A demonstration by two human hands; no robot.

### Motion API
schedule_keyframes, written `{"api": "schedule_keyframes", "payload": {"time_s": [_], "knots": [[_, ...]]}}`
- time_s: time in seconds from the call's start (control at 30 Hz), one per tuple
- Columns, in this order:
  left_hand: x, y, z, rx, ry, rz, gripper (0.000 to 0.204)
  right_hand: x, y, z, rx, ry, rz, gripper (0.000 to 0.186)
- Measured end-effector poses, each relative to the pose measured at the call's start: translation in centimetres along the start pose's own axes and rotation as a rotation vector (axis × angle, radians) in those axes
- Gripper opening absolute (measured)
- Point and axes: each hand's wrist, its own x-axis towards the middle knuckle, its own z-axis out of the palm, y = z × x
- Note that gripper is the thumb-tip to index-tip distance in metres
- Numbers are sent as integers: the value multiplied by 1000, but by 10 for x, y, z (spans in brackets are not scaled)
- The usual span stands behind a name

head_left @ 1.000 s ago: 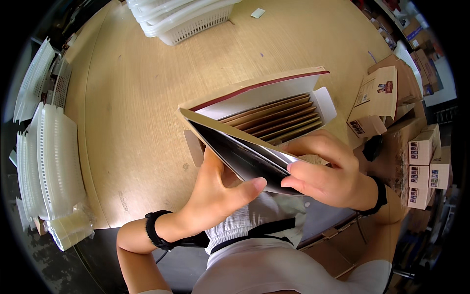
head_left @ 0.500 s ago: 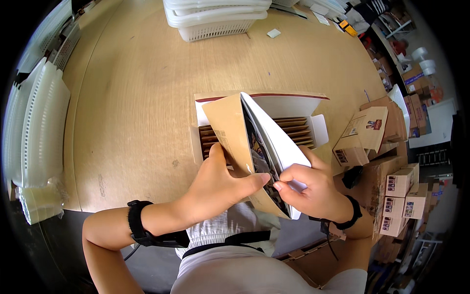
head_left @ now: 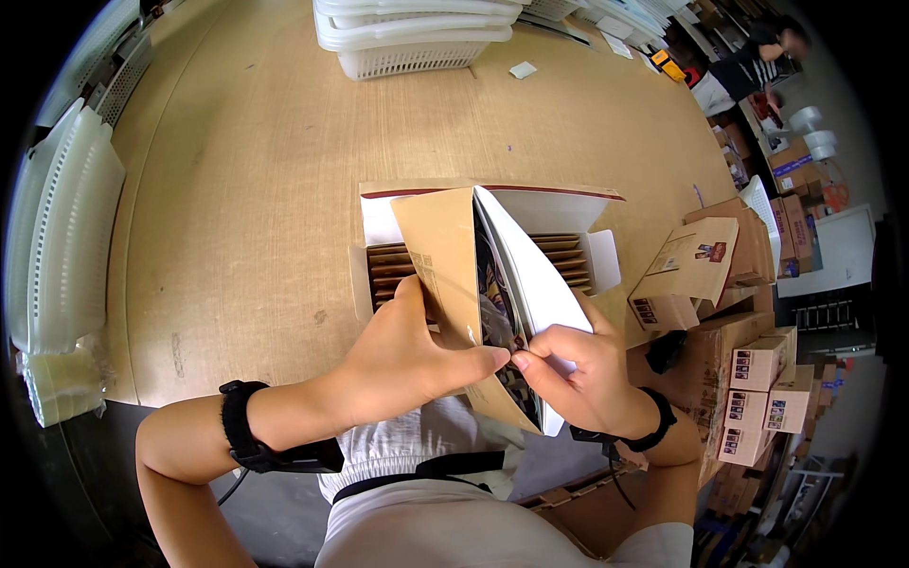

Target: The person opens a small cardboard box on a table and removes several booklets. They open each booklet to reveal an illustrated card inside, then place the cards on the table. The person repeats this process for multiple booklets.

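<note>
Between my hands a flat cardboard box (head_left: 440, 265), brown on one face, stands tilted with its long edge parted. Its white panel (head_left: 535, 275) leans to the right. Dark printed contents and clear plastic (head_left: 494, 308) show inside the gap. My left hand (head_left: 402, 360) grips the brown face, thumb across the opening. My right hand (head_left: 587, 369) is closed on the white panel's side, its thumb and forefinger pinched at the gap near the left thumb. Just behind stands an open carton (head_left: 379, 222) with a white inside, holding a row of several thin brown packets (head_left: 563, 254), partly hidden.
Stacked white plastic baskets stand at the table's far edge (head_left: 417, 47) and left side (head_left: 71, 227). To the right are an open brown carton (head_left: 686, 256) and several small boxes (head_left: 762, 364). A person (head_left: 743, 76) is at the far right.
My thumbs have come closer together at the flat box's opening, and its parted edge has turned slightly more upright. The far person shows more fully. The whole view has shifted a little.
</note>
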Motion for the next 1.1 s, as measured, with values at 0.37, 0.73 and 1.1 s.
{"api": "schedule_keyframes", "payload": {"time_s": [0.37,0.73,1.1], "knots": [[3,-2,1,16,7,28,70,4,-6,-4,-159,-17,-50,15],[6,3,4,102,53,41,65,9,-6,2,-81,76,-114,20],[10,0,4,44,12,23,70,2,4,-14,203,7,19,29]]}}
